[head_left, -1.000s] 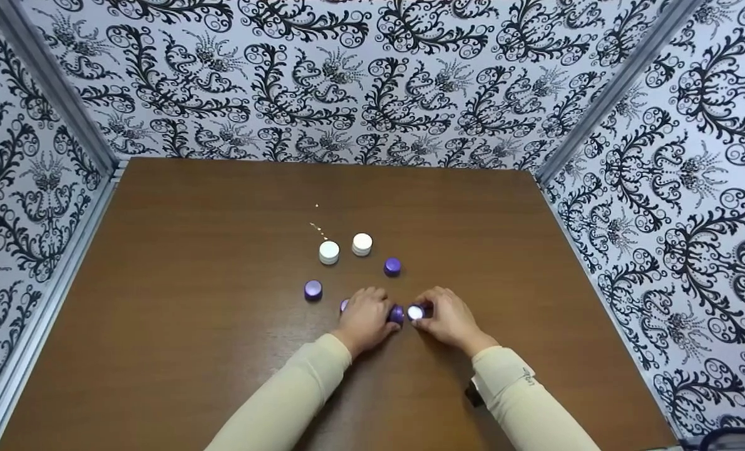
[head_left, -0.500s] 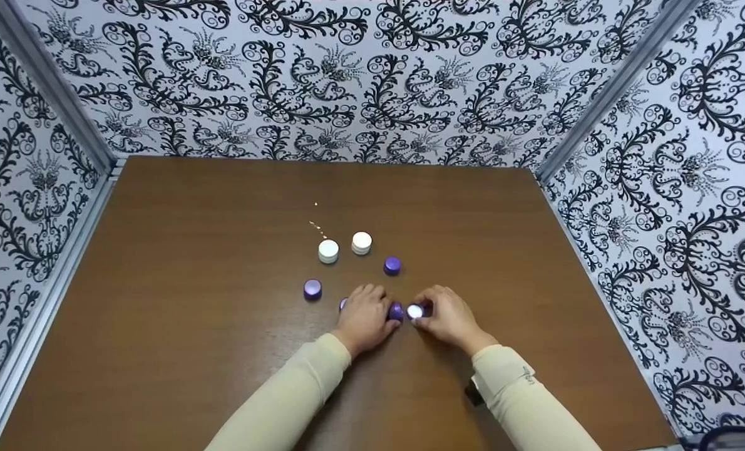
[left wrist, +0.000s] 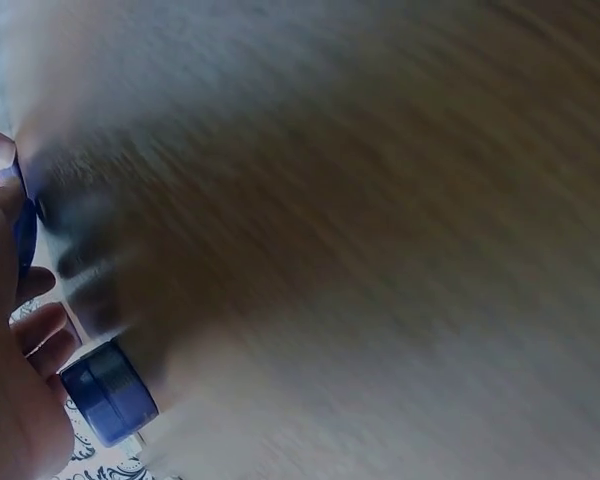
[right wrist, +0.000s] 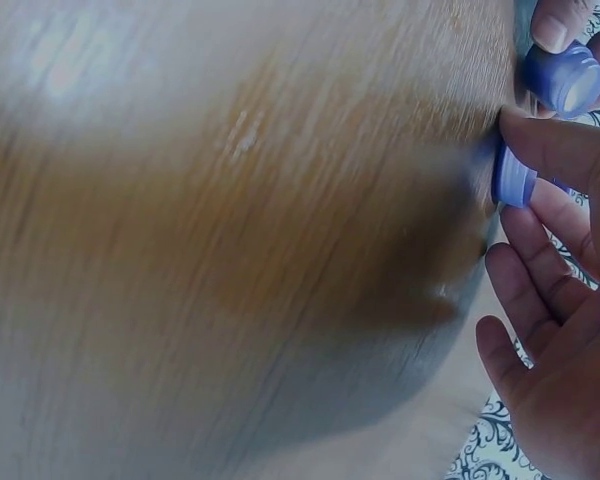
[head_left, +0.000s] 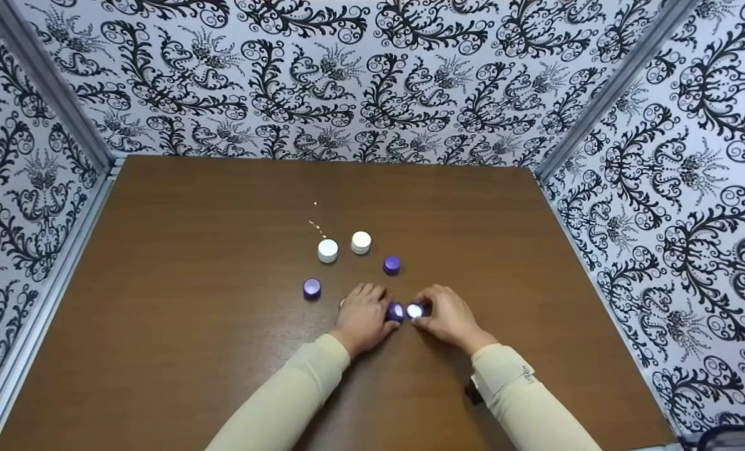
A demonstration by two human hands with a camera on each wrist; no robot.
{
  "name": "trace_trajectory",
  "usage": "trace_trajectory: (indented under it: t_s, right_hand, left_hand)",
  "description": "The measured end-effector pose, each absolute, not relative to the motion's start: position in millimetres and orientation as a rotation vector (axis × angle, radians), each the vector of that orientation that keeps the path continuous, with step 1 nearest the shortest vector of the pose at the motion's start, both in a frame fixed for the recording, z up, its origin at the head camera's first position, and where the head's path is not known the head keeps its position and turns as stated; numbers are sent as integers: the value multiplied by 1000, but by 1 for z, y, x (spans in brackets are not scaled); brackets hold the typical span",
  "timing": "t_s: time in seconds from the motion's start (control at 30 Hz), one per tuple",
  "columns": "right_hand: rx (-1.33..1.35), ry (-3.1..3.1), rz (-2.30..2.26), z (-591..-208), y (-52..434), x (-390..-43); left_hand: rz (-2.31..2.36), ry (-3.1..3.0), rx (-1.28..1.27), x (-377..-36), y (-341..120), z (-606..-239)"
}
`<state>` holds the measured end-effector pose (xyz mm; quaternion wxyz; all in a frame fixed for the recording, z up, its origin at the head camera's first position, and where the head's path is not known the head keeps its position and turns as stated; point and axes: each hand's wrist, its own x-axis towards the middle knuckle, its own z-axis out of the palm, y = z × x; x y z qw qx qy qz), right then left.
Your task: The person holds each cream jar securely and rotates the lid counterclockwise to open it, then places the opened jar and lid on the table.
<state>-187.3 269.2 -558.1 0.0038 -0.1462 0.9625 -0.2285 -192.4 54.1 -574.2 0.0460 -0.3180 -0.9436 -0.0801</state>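
My left hand [head_left: 364,316] pinches a small purple jar [head_left: 395,312] between thumb and fingers, tilted on its side with a pale end showing. In the right wrist view, that jar [right wrist: 563,80] has its pale end towards the camera. Just to its right, my right hand [head_left: 449,318] pinches a small purple jar piece [head_left: 414,311] with a bright white top. Its ridged side [right wrist: 515,178] shows in the right wrist view. The two pieces are close together but apart. Another purple jar [left wrist: 110,395] stands beside my left hand's outer fingers, mostly covered in the head view.
On the brown table [head_left: 222,250] stand a purple jar [head_left: 312,289] to the left and a purple jar [head_left: 392,265] beyond the hands. Two white jars [head_left: 328,250] stand farther back, near a line of pale specks [head_left: 317,228]. Patterned walls [head_left: 347,81] enclose the back and sides.
The purple jar in my left hand has turned a little, and its pale end now shows more. Both hands stay in nearly the same place.
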Motion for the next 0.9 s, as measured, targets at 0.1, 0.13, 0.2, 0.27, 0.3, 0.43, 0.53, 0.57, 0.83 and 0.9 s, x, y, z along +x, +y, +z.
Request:
trace_trajectory:
  t_s: [0.1, 0.13, 0.2, 0.27, 0.3, 0.43, 0.53, 0.57, 0.83, 0.9]
  right_hand:
    - [-471, 3017, -715, -558, 270, -187]
    - [-475, 3017, -715, -558, 270, -187]
    - [-483, 3016, -715, -558, 270, -188]
    - [-484, 3015, -718, -558, 270, -188]
    - [-483, 3014, -718, -558, 270, -188]
    - [-471, 3016, -708, -558, 270, -188]
    - [-460, 3014, -701, -558, 270, -188]
    - [-458, 3014, -699, -558, 269, -188]
    - [-439, 3005, -676, -558, 269, -188]
    - [-438, 3006, -681, -558, 269, -188]
  left_hand:
    - [-230, -2889, -981, -192, 55, -574]
    - [-231, -2889, -982, -191, 55, -575]
    - [-231, -2894, -983, -191, 55, -575]
    - [-242, -2902, -978, -191, 56, -577]
    - [-254, -2908, -974, -191, 55, -577]
    - [-327, -2935, -945, -191, 56, -579]
    - [-352, -2926, -931, -191, 56, -577]
    - [-345, -2917, -934, -191, 56, -576]
    - [-278, -2884, -953, -191, 55, -573]
    - [-282, -2884, -949, -191, 55, -573]
